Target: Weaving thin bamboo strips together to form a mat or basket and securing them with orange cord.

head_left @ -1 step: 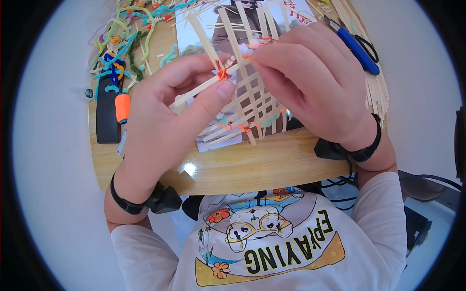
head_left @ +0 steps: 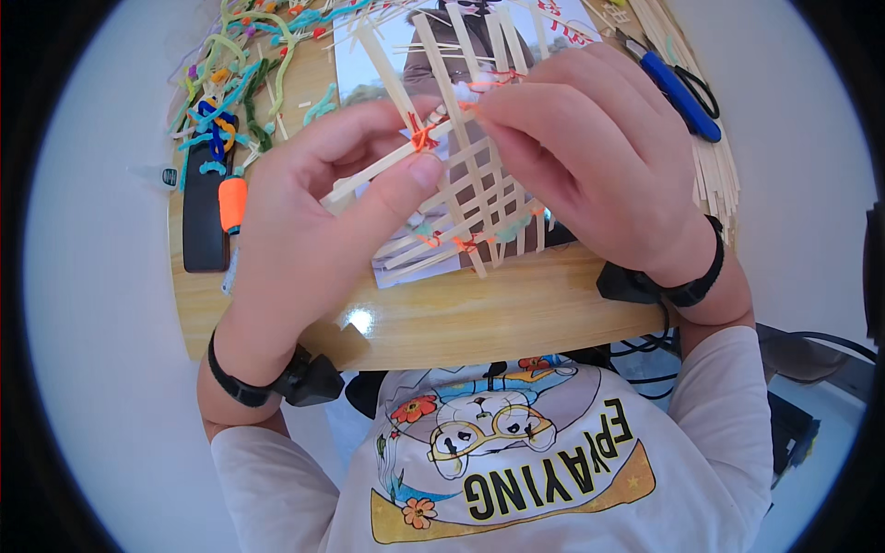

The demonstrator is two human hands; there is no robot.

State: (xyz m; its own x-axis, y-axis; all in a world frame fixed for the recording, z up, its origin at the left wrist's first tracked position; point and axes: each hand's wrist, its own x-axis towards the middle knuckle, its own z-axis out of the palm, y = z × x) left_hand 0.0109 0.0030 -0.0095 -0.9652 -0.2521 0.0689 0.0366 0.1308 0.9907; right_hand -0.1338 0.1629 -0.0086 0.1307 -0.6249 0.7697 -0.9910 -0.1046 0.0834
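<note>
a pale floor surrounds a small wooden bench (head_left: 442, 323) whose near edge sits just above the person's printed shirt. each wrist carries one black band, two in all.

nearest, the left hand (head_left: 304, 230) holds a lattice of flat wooden strips (head_left: 470, 198) raised over the bench, its grip closed: thumb and forefinger pinched on a strip beside an orange tie (head_left: 424, 138) at a crossing. the right hand (head_left: 599, 166) meets it from the other side, fingertips pressed together on the strip ends and a scrap of white at the top of the lattice. judgement: the knot is best managed by keeping the crossing pinched flat so the strips do not slide while the tie is drawn snug.

ties visible on the lattice: about four orange, one or two green; an exact count is hidden by the hands. beneath lies one printed photo sheet (head_left: 369, 64).

further off: one black rectangular object (head_left: 203, 221) and one orange-capped tool (head_left: 231, 207) on the left, a heap of coloured fuzzy wires (head_left: 249, 64) too tangled to count, one pair of blue-handled scissors (head_left: 682, 92), and a bundle of spare strips (head_left: 714, 170) at right.
</note>
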